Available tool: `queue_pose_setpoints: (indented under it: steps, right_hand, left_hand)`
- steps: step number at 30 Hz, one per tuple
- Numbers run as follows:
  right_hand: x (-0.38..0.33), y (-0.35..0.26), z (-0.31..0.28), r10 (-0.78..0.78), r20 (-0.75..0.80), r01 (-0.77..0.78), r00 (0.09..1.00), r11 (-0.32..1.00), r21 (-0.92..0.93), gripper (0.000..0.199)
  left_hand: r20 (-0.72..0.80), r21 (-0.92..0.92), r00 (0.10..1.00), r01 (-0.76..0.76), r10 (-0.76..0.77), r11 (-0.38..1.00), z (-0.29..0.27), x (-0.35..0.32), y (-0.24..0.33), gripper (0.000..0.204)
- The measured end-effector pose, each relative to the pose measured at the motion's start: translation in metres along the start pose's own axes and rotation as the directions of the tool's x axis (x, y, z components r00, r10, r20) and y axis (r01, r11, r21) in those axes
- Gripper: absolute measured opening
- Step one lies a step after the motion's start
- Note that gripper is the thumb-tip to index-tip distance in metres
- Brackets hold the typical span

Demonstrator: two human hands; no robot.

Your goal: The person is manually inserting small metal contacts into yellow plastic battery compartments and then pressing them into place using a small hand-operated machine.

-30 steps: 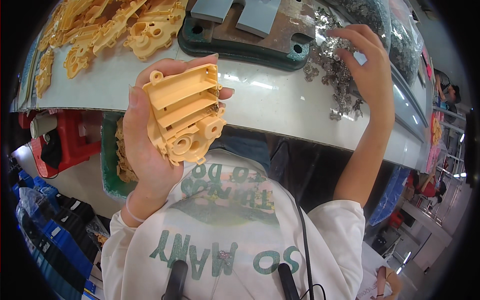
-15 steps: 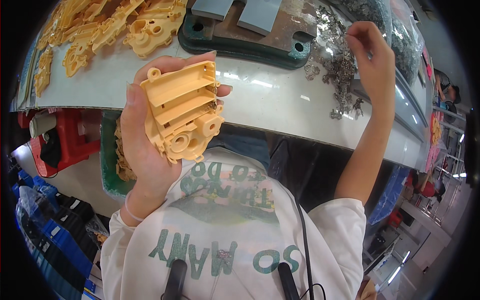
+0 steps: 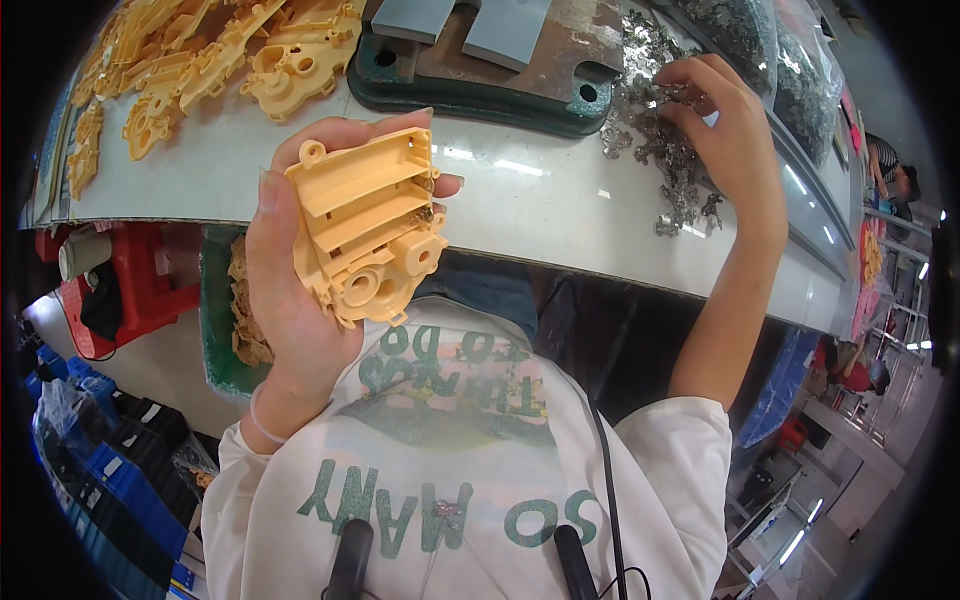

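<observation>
While the left hand (image 3: 290, 300) keeps its closed grip on the yellow plastic housing (image 3: 368, 232), held up in front of the chest just below the counter (image 3: 520, 200) edge, the right hand (image 3: 725, 130) has moved back down into the pile of small metal parts (image 3: 660, 160), fingers pinched among them, seemingly picking one. The housing's long axis runs upper left to lower right, its open ribbed face toward the camera.
</observation>
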State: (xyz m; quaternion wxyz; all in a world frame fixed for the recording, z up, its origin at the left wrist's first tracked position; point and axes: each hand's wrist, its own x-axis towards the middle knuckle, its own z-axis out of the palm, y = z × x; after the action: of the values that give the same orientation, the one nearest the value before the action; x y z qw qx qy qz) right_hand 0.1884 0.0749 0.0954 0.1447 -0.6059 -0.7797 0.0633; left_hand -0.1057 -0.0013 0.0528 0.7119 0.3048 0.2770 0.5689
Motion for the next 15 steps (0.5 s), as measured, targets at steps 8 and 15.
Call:
queue_pose_setpoints:
  steps: [8, 15]
  right_hand:
    - [0.000, 0.006, -0.001, -0.028, -0.153, 0.036, 0.988, 0.998, 0.051, 0.010]
    - [-0.006, -0.002, 0.003, 0.068, -0.059, -0.071, 0.996, 0.996, -0.052, 0.014]
  left_hand:
    - [0.005, 0.010, 1.000, -0.014, 0.014, 1.000, -0.004, 0.000, 0.001, 0.049]
    - [-0.002, 0.023, 1.000, -0.005, 0.005, 1.000, 0.000, 0.002, 0.000, 0.049]
